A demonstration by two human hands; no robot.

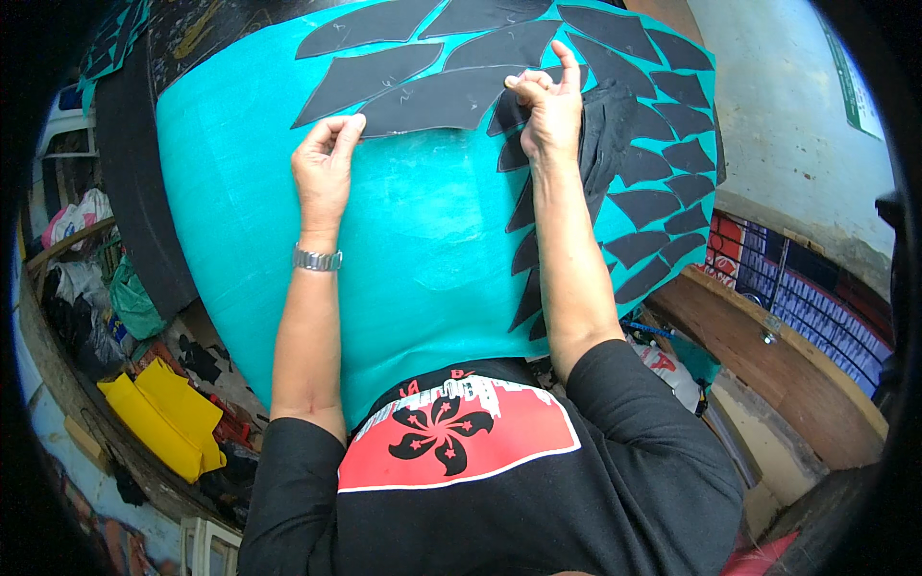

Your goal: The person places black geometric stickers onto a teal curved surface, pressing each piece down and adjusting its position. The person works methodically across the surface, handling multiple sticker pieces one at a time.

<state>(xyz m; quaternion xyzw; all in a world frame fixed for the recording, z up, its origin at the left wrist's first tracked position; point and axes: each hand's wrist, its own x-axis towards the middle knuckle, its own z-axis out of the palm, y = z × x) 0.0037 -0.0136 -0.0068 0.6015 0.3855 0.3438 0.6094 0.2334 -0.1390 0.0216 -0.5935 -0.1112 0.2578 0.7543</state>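
A large turquoise sheet [413,250] covers the table in front of me. On it lie several flat, curved black cut-out pieces [370,82], set close together along the far and right sides. My left hand [325,158] pinches the left corner of one black piece [427,104] between thumb and fingers. At that piece's right tip is my right hand [549,108], its thumb and a finger pinched there and its index finger raised. Right beside my right wrist rests a loose pile of black pieces [607,134], partly hidden by the hand.
A dark strip of material [139,182] runs along the sheet's left side. Lower left are yellow folded sheets [168,422], plastic bags [134,298] and scraps. On the right stand a wooden board [768,346], a metal grille [783,288] and a pale wall [797,125].
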